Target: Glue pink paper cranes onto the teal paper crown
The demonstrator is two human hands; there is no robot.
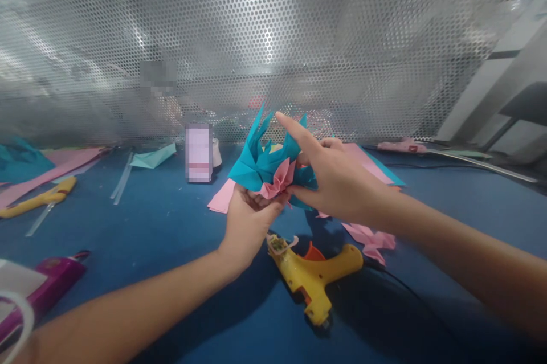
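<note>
A folded blue paper flower [258, 163] with pointed petals is held up above the table in both hands. At its near side sits a pink folded paper piece [280, 179]. My left hand [248, 224] grips the flower from below, its thumb against the bottom of the pink piece. My right hand [327, 167] closes on the right side, thumb near the pink piece and index finger stretched up along the petals. A yellow hot glue gun [314, 275] lies just below the hands. Parts of the flower are hidden behind the right fingers.
More pink folded paper [371, 238] lies right of the glue gun, whose black cord [410, 290] runs right. A perforated metal screen [273, 56] rises behind the blue table [171, 227]. Leftward are another yellow glue gun [43, 200], clear glue sticks [122, 179] and a purple object [60, 275].
</note>
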